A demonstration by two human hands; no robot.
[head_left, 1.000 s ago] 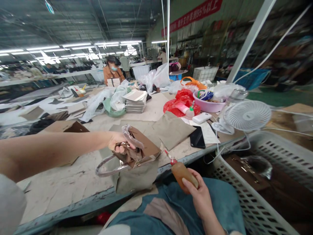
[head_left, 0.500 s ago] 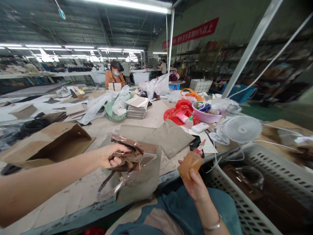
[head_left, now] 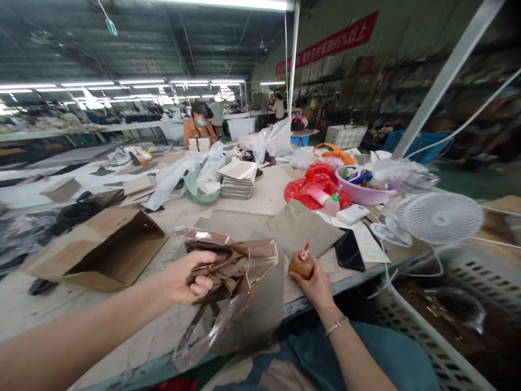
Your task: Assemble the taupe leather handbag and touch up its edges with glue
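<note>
A brown handbag point(head_left: 260, 255), partly wrapped in clear plastic, lies on grey-green sheet material point(head_left: 260, 309) near the table's front edge. Fingers of my left hand point(head_left: 195, 277) are closed on the bag's inner fabric at its opening. To the right, my right hand point(head_left: 315, 285) grips an amber bottle point(head_left: 301, 266) with a red tip pointing up. The bottle is upright at the table edge; whether its base touches the table cannot be told.
An open cardboard box point(head_left: 101, 244) lies at the left. Behind are stacked panels point(head_left: 238, 182), a red plastic bag point(head_left: 301, 190) and a purple basin point(head_left: 366, 193). At right stand a white fan point(head_left: 442, 217) and a plastic crate point(head_left: 484, 271). Across the table sits a person point(head_left: 198, 127).
My right hand has turned the bottle from tilted to upright and moved it slightly left. The camera view has shifted. My left hand keeps its hold on the bag.
</note>
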